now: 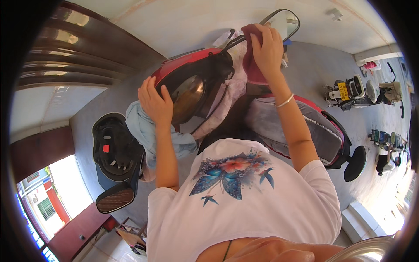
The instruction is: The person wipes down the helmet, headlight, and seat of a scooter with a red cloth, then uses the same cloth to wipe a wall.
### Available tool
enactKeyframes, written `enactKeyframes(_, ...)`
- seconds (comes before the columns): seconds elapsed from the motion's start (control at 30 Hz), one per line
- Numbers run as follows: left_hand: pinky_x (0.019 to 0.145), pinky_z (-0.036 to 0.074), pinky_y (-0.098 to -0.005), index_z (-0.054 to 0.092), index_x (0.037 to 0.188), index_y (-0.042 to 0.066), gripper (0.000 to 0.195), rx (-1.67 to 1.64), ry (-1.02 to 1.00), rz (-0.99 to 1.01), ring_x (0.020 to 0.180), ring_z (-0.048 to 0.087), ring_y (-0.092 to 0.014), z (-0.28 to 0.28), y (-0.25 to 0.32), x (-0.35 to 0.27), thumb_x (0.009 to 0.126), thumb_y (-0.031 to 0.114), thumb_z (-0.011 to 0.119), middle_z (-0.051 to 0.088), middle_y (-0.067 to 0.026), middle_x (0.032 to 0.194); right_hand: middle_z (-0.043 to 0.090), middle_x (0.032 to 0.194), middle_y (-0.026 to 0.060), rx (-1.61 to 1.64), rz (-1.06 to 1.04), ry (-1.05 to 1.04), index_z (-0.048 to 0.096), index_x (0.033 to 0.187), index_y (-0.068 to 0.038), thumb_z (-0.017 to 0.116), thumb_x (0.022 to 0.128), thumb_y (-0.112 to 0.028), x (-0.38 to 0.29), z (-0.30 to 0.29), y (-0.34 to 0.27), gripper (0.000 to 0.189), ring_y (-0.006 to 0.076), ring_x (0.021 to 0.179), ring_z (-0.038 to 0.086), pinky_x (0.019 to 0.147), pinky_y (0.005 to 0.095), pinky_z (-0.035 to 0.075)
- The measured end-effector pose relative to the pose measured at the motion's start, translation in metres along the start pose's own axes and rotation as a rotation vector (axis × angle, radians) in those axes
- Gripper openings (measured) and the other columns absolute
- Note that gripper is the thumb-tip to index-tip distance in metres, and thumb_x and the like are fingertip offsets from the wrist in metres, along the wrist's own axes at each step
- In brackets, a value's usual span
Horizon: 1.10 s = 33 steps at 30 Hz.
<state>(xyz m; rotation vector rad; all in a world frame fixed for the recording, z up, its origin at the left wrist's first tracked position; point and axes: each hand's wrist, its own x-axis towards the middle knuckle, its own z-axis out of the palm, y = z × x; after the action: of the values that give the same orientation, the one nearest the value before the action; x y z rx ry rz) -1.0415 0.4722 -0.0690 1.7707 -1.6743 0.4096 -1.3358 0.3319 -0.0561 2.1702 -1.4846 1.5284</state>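
Note:
A red and black motor scooter (183, 64) stands before me, with its dark headlight and front panel (190, 95) in view. My left hand (155, 101) rests with spread fingers on the edge of its red front cover and holds nothing. Up by the scooter's mirror (284, 24), my right hand (266, 49) grips a dark red cloth (253, 65) against the mirror's edge and stem; part of the fingers is hidden behind the cloth. A pink quilted cover (234, 78) hangs over the handlebar area. Light blue fabric (144, 131) lies below my left wrist.
An upturned helmet (114, 150) and another mirror (116, 198) are at the left. The grey-covered scooter seat (294, 127) is under my right arm. Parked scooters (350, 91) and a person (389, 163) are farther right. A wall (196, 19) rises behind the mirror.

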Motion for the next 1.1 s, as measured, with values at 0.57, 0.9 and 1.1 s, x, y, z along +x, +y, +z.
enactKeyframes(0.57, 0.077, 0.048, -0.0408, 0.062, 0.103, 0.006, 0.028, 0.068, 0.019, -0.235, 0.091, 0.06, -0.033, 0.002, -0.018, -0.014, 0.095, 0.026, 0.043, 0.063, -0.0116, 0.103, 0.058, 0.094, 0.0149, 0.354, 0.056, -0.148, 0.059, 0.101, -0.005, 0.067, 0.073, -0.006, -0.058, 0.073, -0.083, 0.029, 0.0348, 0.089, 0.055, 0.077, 0.0414, 0.045)
enactKeyframes(0.9, 0.076, 0.047, -0.0411, 0.064, 0.098, 0.011, 0.033, -0.082, -0.123, -0.407, 0.089, 0.059, -0.033, -0.004, -0.04, -0.005, 0.096, 0.032, 0.038, 0.062, -0.0108, 0.098, 0.056, 0.098, 0.0138, 0.476, -0.063, -0.326, 0.057, 0.105, -0.004, 0.067, 0.073, -0.003, -0.097, 0.069, -0.119, 0.033, 0.0342, 0.09, 0.054, 0.078, 0.0415, 0.046)
enactKeyframes(1.1, 0.08, 0.045, -0.0392, 0.066, 0.1, 0.012, 0.039, -0.008, -0.157, -0.476, 0.093, 0.058, -0.031, 0.005, -0.046, 0.004, 0.097, 0.036, 0.035, 0.062, -0.0122, 0.096, 0.057, 0.09, 0.0165, 0.372, 0.162, -0.17, 0.057, 0.1, -0.003, 0.067, 0.076, -0.01, -0.072, 0.094, -0.097, 0.027, 0.0362, 0.089, 0.054, 0.076, 0.0427, 0.045)
